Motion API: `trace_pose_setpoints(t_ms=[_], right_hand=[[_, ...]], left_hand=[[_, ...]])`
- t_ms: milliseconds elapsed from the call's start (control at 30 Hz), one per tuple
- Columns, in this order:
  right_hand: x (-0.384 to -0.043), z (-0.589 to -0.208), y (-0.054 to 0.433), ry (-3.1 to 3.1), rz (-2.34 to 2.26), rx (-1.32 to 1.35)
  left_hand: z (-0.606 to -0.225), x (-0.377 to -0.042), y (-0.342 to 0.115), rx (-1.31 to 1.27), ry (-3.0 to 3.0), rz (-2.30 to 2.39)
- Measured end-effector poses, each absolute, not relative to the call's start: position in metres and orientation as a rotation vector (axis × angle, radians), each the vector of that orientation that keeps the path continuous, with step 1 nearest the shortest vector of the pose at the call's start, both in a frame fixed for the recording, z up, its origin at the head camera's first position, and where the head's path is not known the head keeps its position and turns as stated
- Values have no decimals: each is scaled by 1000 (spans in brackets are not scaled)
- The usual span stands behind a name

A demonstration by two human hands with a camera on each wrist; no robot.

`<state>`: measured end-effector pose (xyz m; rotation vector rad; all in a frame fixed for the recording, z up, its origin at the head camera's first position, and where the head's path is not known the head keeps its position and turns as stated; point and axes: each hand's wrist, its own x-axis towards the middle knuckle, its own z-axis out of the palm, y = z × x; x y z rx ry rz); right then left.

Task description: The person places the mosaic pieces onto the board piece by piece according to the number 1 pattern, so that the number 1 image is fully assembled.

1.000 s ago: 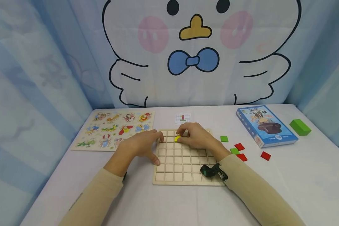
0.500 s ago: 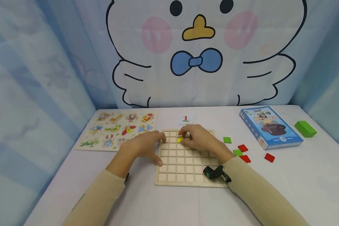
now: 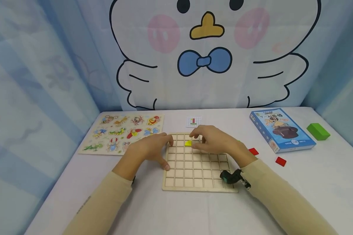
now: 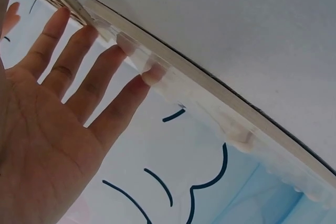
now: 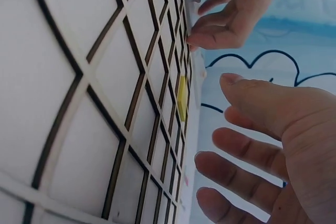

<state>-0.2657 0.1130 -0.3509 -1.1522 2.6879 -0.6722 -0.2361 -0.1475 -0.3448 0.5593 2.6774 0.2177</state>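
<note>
A yellow square tile (image 3: pixel 188 143) lies in one cell of the wooden grid board (image 3: pixel 184 182), in the second row from the far edge. Just right of the tile, my right hand (image 3: pixel 212 140) hovers over the board with thumb and fingers apart, holding nothing. In the right wrist view a gap shows between my right fingertips and the yellow tile (image 5: pixel 182 98). My left hand (image 3: pixel 147 148) rests at the board's left edge, thumb near the middle of that edge and fingers at the far corner. The left wrist view shows the left fingers (image 4: pixel 123 95) extended and spread.
Red tiles (image 3: pixel 280 161) lie right of the board; others are hidden behind the right forearm. A small pattern card (image 3: pixel 193 121) lies beyond the board. An insect picture board (image 3: pixel 106 140) is at left. A blue box (image 3: pixel 282 130) and a green block (image 3: pixel 318 131) stand at right.
My right hand has let go of the yellow tile and shifted right, leaving it in its cell. Its forearm now covers several of the loose tiles. The left hand stays at the board's edge.
</note>
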Motion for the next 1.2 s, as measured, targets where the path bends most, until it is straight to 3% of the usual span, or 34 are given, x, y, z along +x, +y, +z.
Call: trace_pose_setpoints(t_ms=[667,1200], right_hand=[[-245,-341,152,2744,-732,-1265],[-224,-343,207,2878,-728,-1154]], left_hand=[[-352,-234,-160,616,2679,311],[-352,-236,-158,589,2669,276]])
